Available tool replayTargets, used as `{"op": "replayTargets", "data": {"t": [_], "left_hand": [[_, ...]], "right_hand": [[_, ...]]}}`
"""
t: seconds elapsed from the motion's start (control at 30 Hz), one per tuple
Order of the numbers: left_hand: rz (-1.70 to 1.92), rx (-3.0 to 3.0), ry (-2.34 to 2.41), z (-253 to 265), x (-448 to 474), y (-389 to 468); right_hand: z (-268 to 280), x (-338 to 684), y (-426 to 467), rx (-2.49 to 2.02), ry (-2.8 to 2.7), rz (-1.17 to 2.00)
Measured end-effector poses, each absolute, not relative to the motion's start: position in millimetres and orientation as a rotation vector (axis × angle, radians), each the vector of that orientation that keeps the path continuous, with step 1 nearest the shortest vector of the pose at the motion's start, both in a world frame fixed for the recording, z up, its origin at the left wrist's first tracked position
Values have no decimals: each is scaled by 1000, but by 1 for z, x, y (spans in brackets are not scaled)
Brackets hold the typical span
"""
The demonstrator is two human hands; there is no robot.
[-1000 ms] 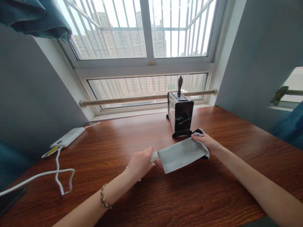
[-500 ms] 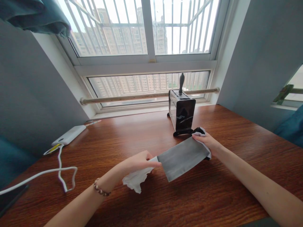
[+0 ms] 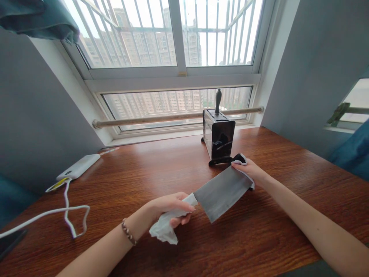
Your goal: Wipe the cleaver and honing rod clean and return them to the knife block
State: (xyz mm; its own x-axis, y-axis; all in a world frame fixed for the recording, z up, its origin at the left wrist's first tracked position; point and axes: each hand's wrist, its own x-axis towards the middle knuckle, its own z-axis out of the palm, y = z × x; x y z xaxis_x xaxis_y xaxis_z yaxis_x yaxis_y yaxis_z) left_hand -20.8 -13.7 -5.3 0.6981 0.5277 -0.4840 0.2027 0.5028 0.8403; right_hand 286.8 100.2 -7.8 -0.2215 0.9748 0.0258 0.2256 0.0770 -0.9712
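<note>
A broad grey cleaver (image 3: 221, 192) is held above the table between my two hands. My left hand (image 3: 174, 207) is closed around its handle, with white tissue paper (image 3: 165, 230) wrapped about it and hanging loose below. At the blade's far right end, my right hand (image 3: 252, 171) is closed on a black and white cloth (image 3: 240, 158), thumb over the blade's face. The cloth lies against the blade's edge and partly behind it; the fingers under the blade are hidden. Just behind the cleaver stands a black knife block (image 3: 221, 140) with one dark-handled tool (image 3: 218, 100) upright in it.
The wooden table (image 3: 144, 165) reaches to the window sill. On the left lie a white power bank (image 3: 79, 166), its white cable (image 3: 67, 215) and a dark flat object (image 3: 11, 242) at the edge. A rail (image 3: 150, 120) crosses the window behind the knife block.
My left hand has shifted and turned along the tissue-wrapped handle, so more of the handle and fingers show. The right hand stays at the blade's end. The view has turned slightly right.
</note>
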Motion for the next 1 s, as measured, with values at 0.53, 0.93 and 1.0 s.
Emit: {"op": "replayTargets", "data": {"t": [0.53, 0.93, 1.0], "left_hand": [[256, 856, 749, -7, -13, -16], [217, 864, 824, -14, -14, -14], [204, 863, 821, -13, -14, -13]], "right_hand": [[-11, 257, 39, -674, -2376, 100], [-23, 237, 12, -198, -2781, 266], [-23, 237, 12, -205, -2757, 286]]}}
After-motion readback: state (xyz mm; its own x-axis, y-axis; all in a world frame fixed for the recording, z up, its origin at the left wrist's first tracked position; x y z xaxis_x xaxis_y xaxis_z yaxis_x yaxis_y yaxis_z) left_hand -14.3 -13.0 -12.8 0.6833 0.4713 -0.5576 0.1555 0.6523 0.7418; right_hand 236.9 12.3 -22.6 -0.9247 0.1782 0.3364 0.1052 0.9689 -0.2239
